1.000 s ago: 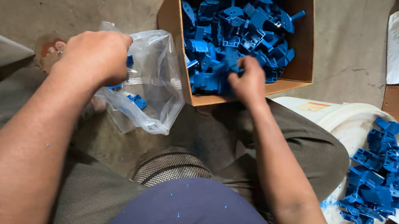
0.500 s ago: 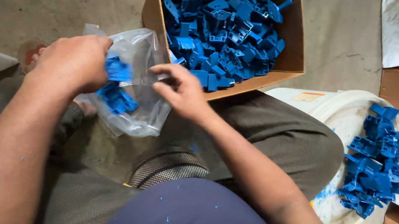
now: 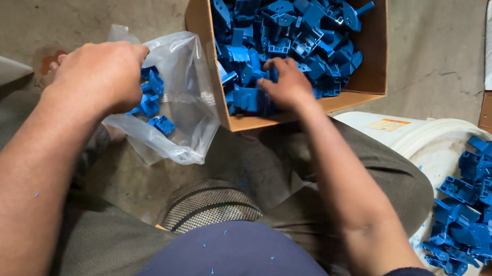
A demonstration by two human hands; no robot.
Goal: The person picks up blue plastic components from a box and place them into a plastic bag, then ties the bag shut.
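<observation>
soft even daylight, faint shadows, sharp centre, slight wide-angle stretch at the edges.

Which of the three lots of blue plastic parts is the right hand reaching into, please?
The lot in the open cardboard box, where the right hand rests; the others sit in the clear bag and on the white bucket lid.

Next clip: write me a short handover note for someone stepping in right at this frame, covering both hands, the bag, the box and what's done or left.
Left hand: shut on the mouth of the clear plastic bag, holding it open beside the box.
Right hand: down in the cardboard box, on the blue plastic parts; whether it grips any cannot be told.
Done: a few blue parts in the bag.
Left: the box is nearly full; another pile of blue parts lies on the white bucket at right.
</observation>
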